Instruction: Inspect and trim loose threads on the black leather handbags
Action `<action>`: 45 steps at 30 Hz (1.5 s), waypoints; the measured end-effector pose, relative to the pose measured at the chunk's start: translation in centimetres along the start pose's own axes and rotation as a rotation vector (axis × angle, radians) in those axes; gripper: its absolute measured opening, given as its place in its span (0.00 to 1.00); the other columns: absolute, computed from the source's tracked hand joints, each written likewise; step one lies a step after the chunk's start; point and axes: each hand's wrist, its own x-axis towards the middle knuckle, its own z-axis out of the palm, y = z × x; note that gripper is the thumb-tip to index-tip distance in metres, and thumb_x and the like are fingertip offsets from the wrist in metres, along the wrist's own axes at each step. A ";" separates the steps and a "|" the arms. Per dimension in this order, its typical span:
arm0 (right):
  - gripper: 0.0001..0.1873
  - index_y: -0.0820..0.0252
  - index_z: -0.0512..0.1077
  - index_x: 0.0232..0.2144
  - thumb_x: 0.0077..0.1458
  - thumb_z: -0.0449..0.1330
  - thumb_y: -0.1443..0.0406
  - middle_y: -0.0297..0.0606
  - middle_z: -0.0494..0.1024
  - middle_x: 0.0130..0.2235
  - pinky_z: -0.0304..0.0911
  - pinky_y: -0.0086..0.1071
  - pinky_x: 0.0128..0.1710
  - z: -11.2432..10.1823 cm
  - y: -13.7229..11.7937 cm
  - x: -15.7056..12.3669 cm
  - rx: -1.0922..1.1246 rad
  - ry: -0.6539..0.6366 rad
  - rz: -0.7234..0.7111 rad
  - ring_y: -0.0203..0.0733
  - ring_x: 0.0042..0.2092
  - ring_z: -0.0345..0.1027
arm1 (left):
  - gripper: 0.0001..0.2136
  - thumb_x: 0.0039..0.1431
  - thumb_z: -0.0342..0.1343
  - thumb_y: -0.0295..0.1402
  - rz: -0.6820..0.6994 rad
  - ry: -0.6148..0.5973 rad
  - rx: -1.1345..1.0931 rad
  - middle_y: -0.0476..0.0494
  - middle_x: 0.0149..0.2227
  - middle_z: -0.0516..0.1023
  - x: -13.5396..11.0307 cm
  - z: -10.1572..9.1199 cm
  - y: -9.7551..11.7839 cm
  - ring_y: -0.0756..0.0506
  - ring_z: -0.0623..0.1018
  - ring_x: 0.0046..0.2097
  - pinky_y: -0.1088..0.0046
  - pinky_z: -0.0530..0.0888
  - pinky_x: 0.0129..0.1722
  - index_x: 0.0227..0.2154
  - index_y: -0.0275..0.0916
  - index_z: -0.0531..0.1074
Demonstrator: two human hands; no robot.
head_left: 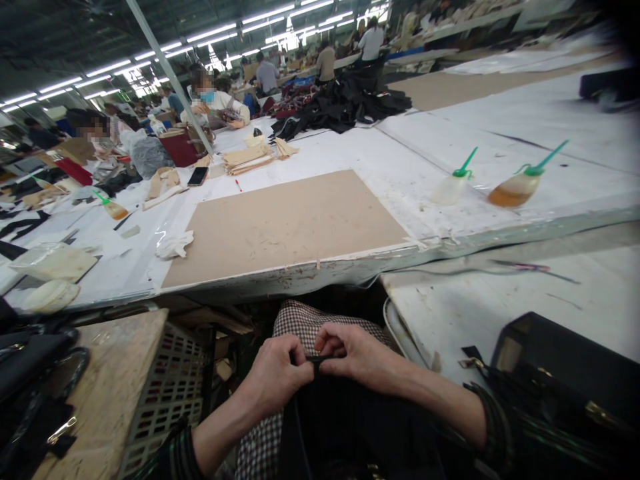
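Low over my lap, my left hand (277, 378) and right hand (353, 353) both pinch a black strap (316, 359) between them. Fingertips are curled under, hidden. The strap's lower run is lost against dark material (350, 427).

Three bottles (515, 190), one board (285, 227), one strap (320, 359), perhaps one phone (197, 176).

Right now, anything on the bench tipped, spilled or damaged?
The amber bottle and paler bottle seem tipped over on the white table; no spill visible. Table's front edge looks chipped. The left hand and right hand pinch a black strap, nothing odd.
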 end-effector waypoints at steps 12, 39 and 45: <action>0.08 0.59 0.78 0.35 0.48 0.66 0.65 0.29 0.75 0.30 0.56 0.26 0.31 -0.6 -0.9 0.0 -0.242 -0.056 -0.079 0.37 0.33 0.65 | 0.16 0.44 0.66 0.28 -0.048 -0.202 -0.502 0.55 0.24 0.71 1.8 -0.5 -1.5 0.54 0.66 0.25 0.79 0.61 0.26 0.29 0.38 0.62; 0.07 0.63 0.78 0.26 0.49 0.62 0.64 0.27 0.64 0.22 0.47 0.26 0.24 0.5 -0.9 1.0 -0.093 -0.181 0.090 0.32 0.25 0.53 | 0.11 0.61 0.53 0.34 0.102 -0.451 -0.074 0.53 0.24 0.65 -0.4 -4.5 -1.6 0.53 0.61 0.27 0.78 0.57 0.26 0.32 0.35 0.77; 0.08 0.62 0.77 0.25 0.50 0.62 0.63 0.27 0.63 0.22 0.47 0.27 0.25 0.6 -1.0 0.7 -0.129 -0.194 0.048 0.33 0.26 0.52 | 0.12 0.62 0.48 0.30 0.306 -0.375 0.332 0.56 0.19 0.55 -1.3 -4.5 -0.5 0.54 0.55 0.22 0.75 0.51 0.23 0.23 0.37 0.65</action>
